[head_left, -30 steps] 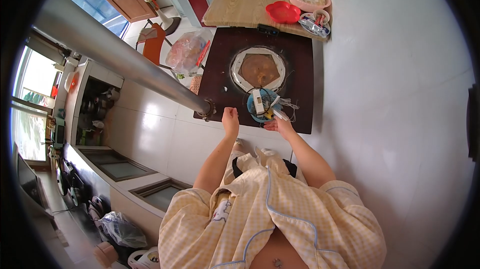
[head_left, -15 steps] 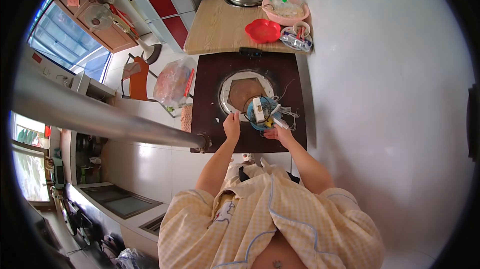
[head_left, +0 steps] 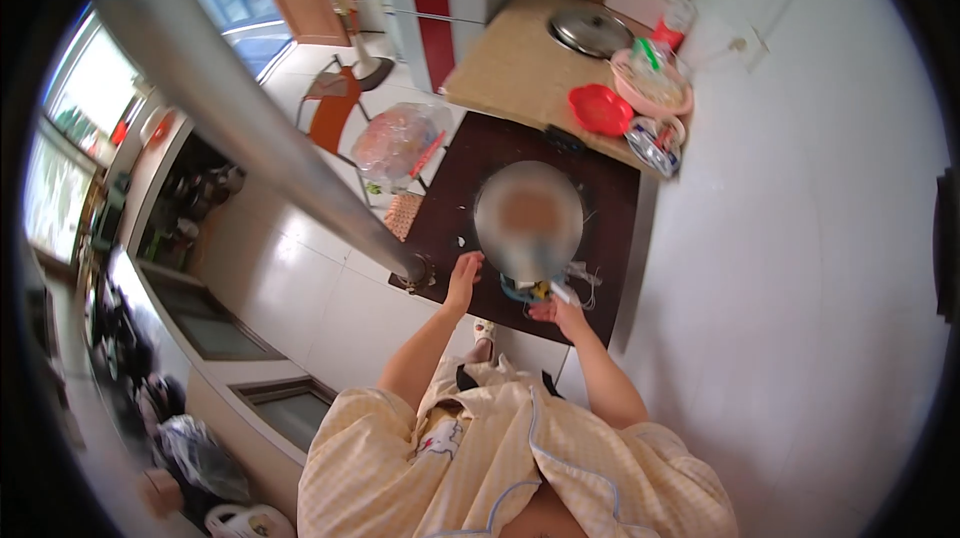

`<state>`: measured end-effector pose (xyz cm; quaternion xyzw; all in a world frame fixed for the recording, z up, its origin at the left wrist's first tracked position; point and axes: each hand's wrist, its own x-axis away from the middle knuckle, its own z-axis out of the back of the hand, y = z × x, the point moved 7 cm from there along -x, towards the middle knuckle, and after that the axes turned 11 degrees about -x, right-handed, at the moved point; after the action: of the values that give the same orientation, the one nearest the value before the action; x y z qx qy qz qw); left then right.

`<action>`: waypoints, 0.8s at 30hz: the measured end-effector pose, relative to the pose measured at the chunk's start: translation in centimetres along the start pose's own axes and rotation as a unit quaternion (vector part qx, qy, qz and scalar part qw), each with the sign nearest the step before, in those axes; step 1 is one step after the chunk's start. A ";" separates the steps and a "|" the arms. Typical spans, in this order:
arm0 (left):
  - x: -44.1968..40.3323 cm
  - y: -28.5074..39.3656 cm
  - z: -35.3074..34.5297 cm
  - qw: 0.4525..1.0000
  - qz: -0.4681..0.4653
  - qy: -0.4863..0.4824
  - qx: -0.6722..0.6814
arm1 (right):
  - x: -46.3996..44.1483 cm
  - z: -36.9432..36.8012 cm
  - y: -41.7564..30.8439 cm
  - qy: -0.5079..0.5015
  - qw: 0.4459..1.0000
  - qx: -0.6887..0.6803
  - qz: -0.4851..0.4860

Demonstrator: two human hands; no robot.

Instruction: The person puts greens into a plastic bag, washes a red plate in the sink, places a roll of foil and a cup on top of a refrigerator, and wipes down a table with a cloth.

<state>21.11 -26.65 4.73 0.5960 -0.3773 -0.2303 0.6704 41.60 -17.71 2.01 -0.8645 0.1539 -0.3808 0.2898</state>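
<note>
A round blue container (head_left: 513, 290), which looks like a shallow basket, sits near the front of the dark table with white cords (head_left: 583, 278) spilling from its right side. My right hand (head_left: 562, 314) grips its near right edge, the thumb beside a white piece (head_left: 562, 292). My left hand (head_left: 464, 280) is apart from the basket, to its left, fingers loosely spread and holding nothing. A round plate (head_left: 530, 208) with a brown middle lies behind the basket, badly blurred; the blur also hides the basket's far part and most of its contents.
Behind the dark table (head_left: 440, 198) stands a wooden counter (head_left: 500, 58) with a lidded pan (head_left: 590, 32), a red dish (head_left: 600, 111) and a pink basin (head_left: 650, 88). A metal pole (head_left: 270, 128) rises at the left. A chair (head_left: 335, 118) holds a plastic bag (head_left: 400, 143).
My left hand has let go near the basket's rim, moved left and opened. My right hand stays at the basket. The camera view has turned, tilting the table.
</note>
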 end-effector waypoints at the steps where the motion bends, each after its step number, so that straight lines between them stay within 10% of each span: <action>1: 1.2 -0.4 0.9 1.000 -0.002 -0.006 -0.001 | 0.3 -0.9 0.8 -0.012 0.999 0.029 -0.017; 24: 18.7 -3.6 33.7 0.954 -0.046 0.247 0.163 | -3.1 -29.9 21.2 -0.295 0.874 0.301 -0.242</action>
<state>6.68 -62.56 5.70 0.7524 -0.2041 -0.0418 0.6249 16.22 -44.32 3.35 -0.8180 -0.2748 -0.1948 0.4663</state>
